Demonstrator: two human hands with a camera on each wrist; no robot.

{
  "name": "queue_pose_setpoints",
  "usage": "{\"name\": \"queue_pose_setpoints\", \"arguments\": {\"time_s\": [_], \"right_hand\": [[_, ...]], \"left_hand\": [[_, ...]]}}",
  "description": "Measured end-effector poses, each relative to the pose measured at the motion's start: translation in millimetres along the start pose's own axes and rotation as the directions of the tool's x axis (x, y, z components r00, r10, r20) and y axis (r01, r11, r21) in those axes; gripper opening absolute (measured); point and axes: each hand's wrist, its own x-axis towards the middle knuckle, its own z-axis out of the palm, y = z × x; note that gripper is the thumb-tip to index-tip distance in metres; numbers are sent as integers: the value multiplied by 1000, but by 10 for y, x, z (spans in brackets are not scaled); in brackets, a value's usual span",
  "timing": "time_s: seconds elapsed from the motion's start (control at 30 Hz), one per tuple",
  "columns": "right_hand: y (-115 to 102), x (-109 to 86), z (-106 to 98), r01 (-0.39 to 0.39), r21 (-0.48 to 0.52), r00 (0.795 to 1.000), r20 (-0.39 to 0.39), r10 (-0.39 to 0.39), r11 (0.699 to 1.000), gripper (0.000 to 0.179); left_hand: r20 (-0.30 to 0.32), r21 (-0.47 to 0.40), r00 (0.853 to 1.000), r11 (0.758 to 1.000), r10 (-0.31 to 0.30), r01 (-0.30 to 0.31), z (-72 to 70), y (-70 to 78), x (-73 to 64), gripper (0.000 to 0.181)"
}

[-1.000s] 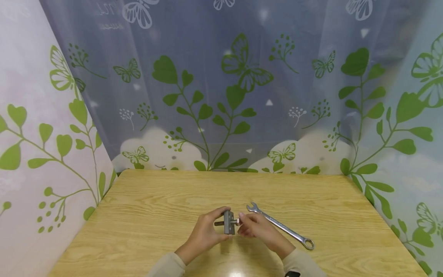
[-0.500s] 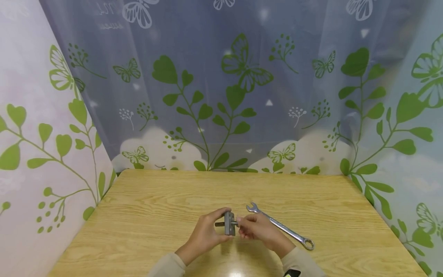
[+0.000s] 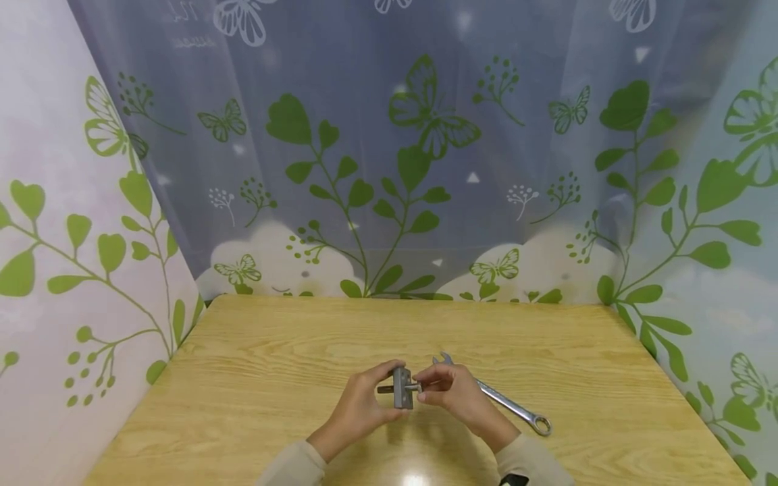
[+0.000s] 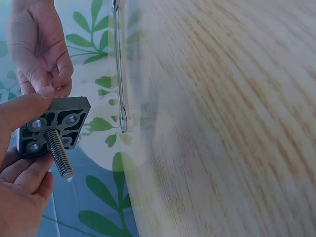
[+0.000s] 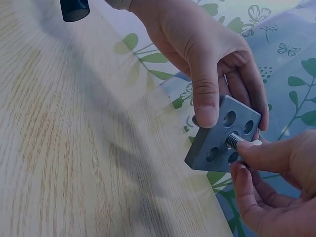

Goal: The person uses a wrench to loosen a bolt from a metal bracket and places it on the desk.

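My left hand holds a small grey square metal plate by its edges, thumb on one side and fingers on the other. A threaded bolt runs through the plate's middle, its long end sticking out to the left. In the right wrist view the plate's face shows several round holes around the bolt. My right hand has its thumb and curled fingertips at the bolt's head end, pinching it on the plate's right side; the thumb partly hides the bolt there. Both hands are above the wooden table.
A silver combination wrench lies slantwise on the table just right of my right hand, which covers part of it. Behind the table hangs a curtain with green leaves and butterflies. A black cylindrical object shows near the left wrist.
My right hand has turned and shifted its fingers at the bolt's head, now overlapping the wrench's open end. The left hand and plate have stayed nearly in place.
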Motion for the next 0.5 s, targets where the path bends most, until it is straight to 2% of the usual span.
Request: {"name": "queue_pose_setpoints", "arguments": {"time_s": [0.2, 0.37, 0.5], "right_hand": [[4, -24, -24, -66, -2, 996, 51, 66, 998, 50], [34, -26, -44, -112, 48, 988, 109, 106, 993, 53], [66, -9, -34, -152, 49, 981, 133, 144, 987, 59]], "left_hand": [[-9, -2, 1000, 1000, 9, -10, 4, -14, 1, 69], [-8, 7, 1000, 1000, 5, -5, 12, -29, -4, 68], [-14, 20, 1000, 1000, 7, -6, 26, -22, -7, 69]]}}
